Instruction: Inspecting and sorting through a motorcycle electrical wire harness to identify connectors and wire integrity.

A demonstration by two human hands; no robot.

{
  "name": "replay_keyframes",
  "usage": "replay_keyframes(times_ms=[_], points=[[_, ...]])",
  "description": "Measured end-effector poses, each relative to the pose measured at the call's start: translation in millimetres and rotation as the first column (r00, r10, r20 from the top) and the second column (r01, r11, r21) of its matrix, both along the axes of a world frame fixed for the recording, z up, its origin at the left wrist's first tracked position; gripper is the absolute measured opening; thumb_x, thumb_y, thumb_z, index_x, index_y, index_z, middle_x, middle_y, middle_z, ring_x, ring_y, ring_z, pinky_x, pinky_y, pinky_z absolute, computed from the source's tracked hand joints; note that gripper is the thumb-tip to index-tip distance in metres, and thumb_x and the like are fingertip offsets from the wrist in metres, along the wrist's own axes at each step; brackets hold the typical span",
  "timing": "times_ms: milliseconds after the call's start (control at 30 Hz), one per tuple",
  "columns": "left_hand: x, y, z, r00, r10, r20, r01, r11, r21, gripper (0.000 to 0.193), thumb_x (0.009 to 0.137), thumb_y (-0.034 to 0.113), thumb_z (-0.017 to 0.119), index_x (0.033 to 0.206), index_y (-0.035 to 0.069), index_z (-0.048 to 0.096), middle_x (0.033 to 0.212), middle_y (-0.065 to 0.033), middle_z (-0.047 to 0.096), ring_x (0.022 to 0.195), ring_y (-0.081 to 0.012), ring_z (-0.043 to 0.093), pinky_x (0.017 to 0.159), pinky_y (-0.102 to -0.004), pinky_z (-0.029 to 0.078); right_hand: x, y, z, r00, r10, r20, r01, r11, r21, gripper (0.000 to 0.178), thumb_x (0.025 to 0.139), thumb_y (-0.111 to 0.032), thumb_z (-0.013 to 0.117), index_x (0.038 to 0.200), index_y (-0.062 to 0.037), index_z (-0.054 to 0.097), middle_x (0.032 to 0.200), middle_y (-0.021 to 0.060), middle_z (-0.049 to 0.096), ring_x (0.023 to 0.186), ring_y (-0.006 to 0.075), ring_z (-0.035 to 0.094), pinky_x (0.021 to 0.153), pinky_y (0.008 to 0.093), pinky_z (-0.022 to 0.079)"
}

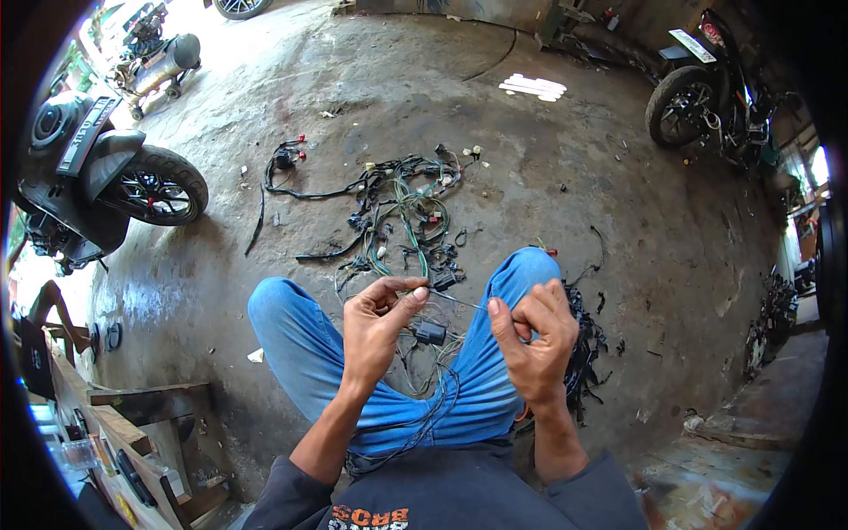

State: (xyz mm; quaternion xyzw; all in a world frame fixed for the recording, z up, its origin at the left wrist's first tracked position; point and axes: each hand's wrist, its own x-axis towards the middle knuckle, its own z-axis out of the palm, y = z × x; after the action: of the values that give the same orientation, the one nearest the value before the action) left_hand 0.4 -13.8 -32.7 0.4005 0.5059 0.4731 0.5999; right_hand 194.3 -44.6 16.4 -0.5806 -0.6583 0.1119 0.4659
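Note:
My left hand (373,325) is closed in a pinch on the green wire bundle of a wiring harness (412,216), just in front of my knees. A thin dark strand (458,301) runs taut from that pinch to my right hand (537,343), whose curled fingers and thumb grip its other end. Whether it is tape or wire, I cannot tell. Below my left fingertips hangs a black connector block (430,333), with loose thin wires (439,389) trailing over my lap. The rest of the harness spreads over the floor ahead, with black sleeves and red and white plugs.
A pile of black strips (583,353) lies beside my right knee. A dark scooter (97,177) stands at the left and a motorcycle (707,97) at the far right. Nearer left is a wooden bench (132,433). White strips (533,87) lie on the concrete floor (565,212).

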Motion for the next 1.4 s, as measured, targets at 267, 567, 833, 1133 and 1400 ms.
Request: replay_keyframes(times_ms=[267,567,833,1133,1400], points=[[-1,-9,10,0.988,-0.100,-0.115,0.108,0.992,0.065,0.024,0.090,0.012,0.078,0.107,-0.003,0.073,0.075,0.0037,0.064,0.068,0.0000,0.050,0.062,-0.0171,0.037,16,21,12,0.991,-0.091,-0.102,0.096,0.994,0.051,0.043,0.086,-0.009,0.079,0.063,-0.0047,0.043,0.063,0.0011,0.036,0.066,0.0161,0.032,0.058,0.0328,0.028],[9,-12,-1,0.937,-0.220,-0.273,0.235,0.972,0.022,0.018,0.090,0.010,0.076,0.104,0.000,0.075,0.081,-0.0002,0.071,0.070,-0.0011,0.056,0.062,-0.0203,0.043,22,27,10,1.000,0.000,0.006,0.000,1.000,0.016,0.043,0.084,-0.017,0.080,0.063,-0.0051,0.045,0.065,0.0024,0.038,0.067,0.0196,0.036,0.061,0.0355,0.032],[5,-5,18,0.966,-0.208,-0.153,0.235,0.954,0.184,0.015,0.092,0.010,0.073,0.104,0.000,0.072,0.068,0.0045,0.062,0.061,0.0006,0.047,0.054,-0.0201,0.034,41,58,-22,0.996,-0.059,0.064,0.063,0.995,-0.073,0.046,0.088,-0.025,0.077,0.065,-0.0028,0.044,0.066,0.0055,0.039,0.069,0.0234,0.038,0.063,0.0391,0.034],[-51,54,-57,0.822,0.564,0.085,-0.568,0.822,0.042,0.022,0.097,0.022,0.070,0.107,0.002,0.065,0.067,0.0084,0.050,0.050,0.0015,0.034,0.043,-0.0182,0.024,23,-21,-9,0.998,-0.025,-0.058,0.032,0.991,0.129,0.032,0.083,0.001,0.066,0.061,-0.0081,0.043,0.063,0.0018,0.034,0.063,0.0183,0.037,0.057,0.0343,0.028],[-33,37,-3,0.975,0.220,-0.008,-0.220,0.975,0.037,0.035,0.102,0.028,0.062,0.127,0.004,0.060,0.077,0.0083,0.052,0.062,0.0008,0.042,0.051,-0.0172,0.032,181,-28,-22,0.865,-0.485,0.126,0.482,0.875,0.053,0.012,0.087,0.008,0.057,0.093,0.0001,0.064,0.088,0.0014,0.047,0.068,0.0119,0.039,0.064,0.0278,0.039]])
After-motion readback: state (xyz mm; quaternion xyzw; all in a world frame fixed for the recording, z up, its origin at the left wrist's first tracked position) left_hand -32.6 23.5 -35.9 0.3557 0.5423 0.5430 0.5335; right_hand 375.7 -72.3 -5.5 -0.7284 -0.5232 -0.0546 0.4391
